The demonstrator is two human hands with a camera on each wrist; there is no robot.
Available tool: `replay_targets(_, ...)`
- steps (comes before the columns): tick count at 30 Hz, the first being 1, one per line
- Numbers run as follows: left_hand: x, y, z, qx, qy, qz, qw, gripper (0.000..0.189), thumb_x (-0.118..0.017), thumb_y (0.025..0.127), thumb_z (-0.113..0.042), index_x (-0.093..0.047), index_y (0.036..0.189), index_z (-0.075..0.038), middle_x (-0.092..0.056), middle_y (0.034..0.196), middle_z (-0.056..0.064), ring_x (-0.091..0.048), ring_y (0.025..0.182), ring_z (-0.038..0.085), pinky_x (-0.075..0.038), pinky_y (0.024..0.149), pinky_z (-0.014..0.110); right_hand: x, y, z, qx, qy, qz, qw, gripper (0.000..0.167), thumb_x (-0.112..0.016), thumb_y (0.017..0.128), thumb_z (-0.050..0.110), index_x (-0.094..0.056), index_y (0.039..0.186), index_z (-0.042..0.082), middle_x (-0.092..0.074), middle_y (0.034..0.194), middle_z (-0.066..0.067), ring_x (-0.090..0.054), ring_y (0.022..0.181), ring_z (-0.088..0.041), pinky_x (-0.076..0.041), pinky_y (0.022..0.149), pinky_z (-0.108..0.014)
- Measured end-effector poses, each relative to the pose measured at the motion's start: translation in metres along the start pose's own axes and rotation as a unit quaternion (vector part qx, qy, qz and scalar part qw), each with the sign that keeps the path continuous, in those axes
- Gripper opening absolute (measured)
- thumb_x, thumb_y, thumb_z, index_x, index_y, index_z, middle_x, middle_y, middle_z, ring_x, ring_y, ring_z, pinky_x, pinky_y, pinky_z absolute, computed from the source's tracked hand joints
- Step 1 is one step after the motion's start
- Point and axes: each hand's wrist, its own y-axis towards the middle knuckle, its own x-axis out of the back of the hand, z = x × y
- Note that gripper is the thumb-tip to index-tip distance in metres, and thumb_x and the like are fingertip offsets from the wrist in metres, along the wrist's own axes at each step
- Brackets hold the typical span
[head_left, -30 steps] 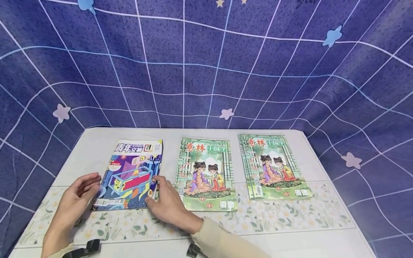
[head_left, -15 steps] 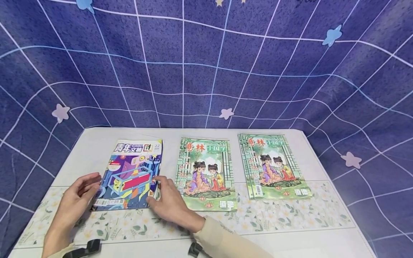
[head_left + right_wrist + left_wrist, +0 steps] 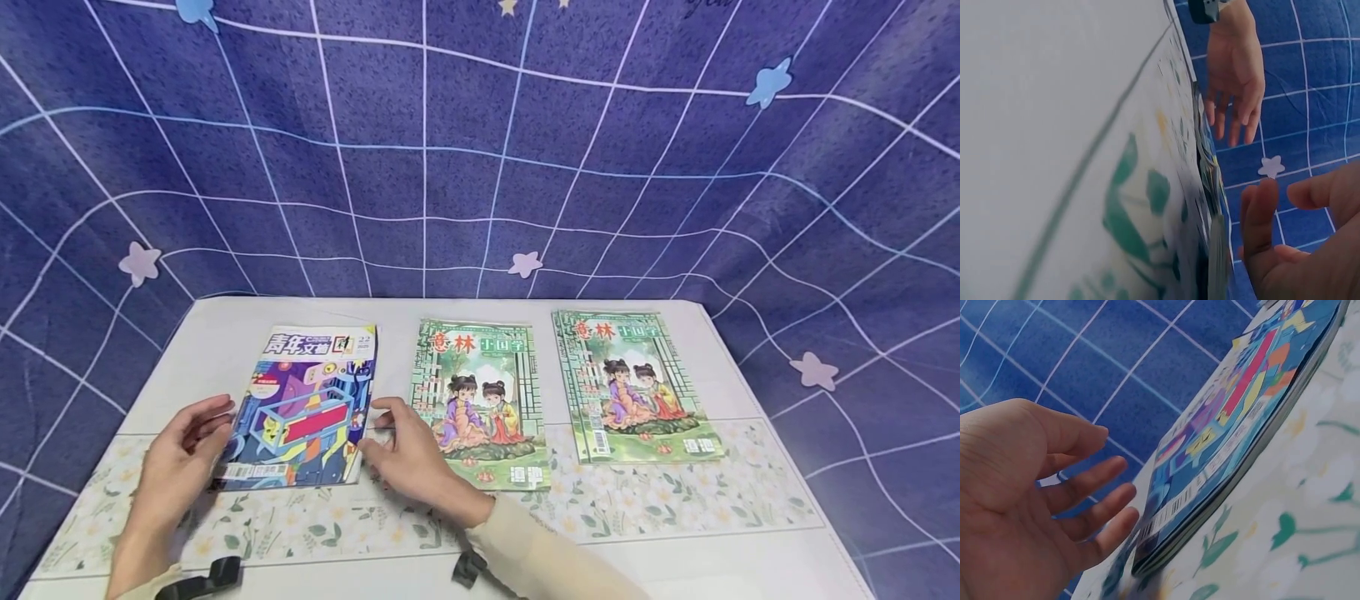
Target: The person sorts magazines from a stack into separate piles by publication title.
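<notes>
Head view: the purple magazine [image 3: 300, 408] lies at eight o'clock; the right hand [image 3: 412, 458] has drawn off its edge, leaving that side unheld. Left wrist: the left hand [image 3: 1029, 494], fingers slightly bent, empty (contact uncertain). Right wrist: the right hand, at four o'clock, half-curled, empty.

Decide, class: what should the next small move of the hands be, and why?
Probably move the right hand towards the right green stack: a lower magazine juts out along its left side, so squaring may help. Both that hand and the left hand are beside the purple stack, gripping nothing.
</notes>
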Motion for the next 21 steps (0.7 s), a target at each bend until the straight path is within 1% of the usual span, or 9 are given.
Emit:
replay_targets(4, -0.005, 0.0, -0.009, -0.005, -0.002, -0.004, 1.0, 0.044, -0.065, 0.11, 0.001, -0.056, 0.152, 0.011, -0.059, 0.124, -0.034, -0.059, 0.113, -0.014, -0.044, 0.093, 0.001, 0.006, 0.001, 0.0, -0.01, 0.052, 0.001, 0.9986, 0.056, -0.075, 0.103, 0.011, -0.056, 0.155, 0.004, -0.067, 0.129, -0.017, -0.06, 0.064, -0.002, -0.053, 0.057, -0.022)
replay_targets(7, -0.009, 0.001, -0.015, -0.011, -0.019, -0.007, 0.9997, 0.043, -0.064, 0.109, 0.004, -0.057, 0.151, 0.01, -0.061, 0.126, -0.032, -0.06, 0.117, -0.011, -0.045, 0.095, 0.002, 0.01, -0.002, -0.001, -0.014, 0.081, 0.001, 0.9966, 0.054, -0.073, 0.104, 0.008, -0.056, 0.155, 0.003, -0.066, 0.128, -0.018, -0.063, 0.063, -0.005, -0.056, 0.051, -0.025)
replay_targets(11, -0.016, 0.001, -0.023, -0.028, -0.039, -0.005, 0.9988, 0.041, -0.063, 0.109, 0.007, -0.058, 0.15, 0.01, -0.065, 0.126, -0.03, -0.062, 0.119, -0.009, -0.047, 0.096, 0.003, 0.017, -0.007, -0.003, -0.012, 0.088, -0.007, 0.996, 0.051, -0.073, 0.104, 0.006, -0.058, 0.153, 0.003, -0.067, 0.126, -0.019, -0.067, 0.066, -0.009, -0.056, 0.052, -0.024)
replay_targets(15, -0.026, 0.002, -0.032, -0.036, -0.045, 0.007, 0.9983, 0.04, -0.063, 0.109, 0.007, -0.059, 0.149, 0.009, -0.066, 0.126, -0.029, -0.061, 0.12, -0.01, -0.047, 0.096, 0.003, 0.026, -0.01, -0.005, -0.006, 0.083, -0.021, 0.9963, 0.049, -0.074, 0.103, 0.004, -0.06, 0.15, 0.002, -0.067, 0.125, -0.021, -0.069, 0.068, -0.015, -0.052, 0.053, -0.021)
replay_targets(18, -0.034, 0.0, -0.037, -0.036, -0.049, 0.028, 0.9978, 0.041, -0.063, 0.11, 0.004, -0.059, 0.15, 0.006, -0.066, 0.128, -0.029, -0.061, 0.121, -0.009, -0.046, 0.097, 0.002, 0.033, -0.012, -0.007, 0.0, 0.076, -0.029, 0.9967, 0.048, -0.073, 0.103, 0.003, -0.06, 0.149, 0.0, -0.068, 0.126, -0.023, -0.071, 0.07, -0.025, -0.049, 0.053, -0.019)
replay_targets(21, -0.041, -0.001, -0.042, -0.045, -0.061, 0.053, 0.9957, 0.041, -0.063, 0.11, 0.004, -0.057, 0.151, 0.008, -0.067, 0.129, -0.026, -0.063, 0.121, -0.007, -0.048, 0.097, 0.003, 0.039, -0.015, -0.01, 0.006, 0.067, -0.03, 0.9973, 0.048, -0.073, 0.103, 0.002, -0.06, 0.149, -0.001, -0.068, 0.127, -0.024, -0.072, 0.071, -0.03, -0.049, 0.052, -0.018)
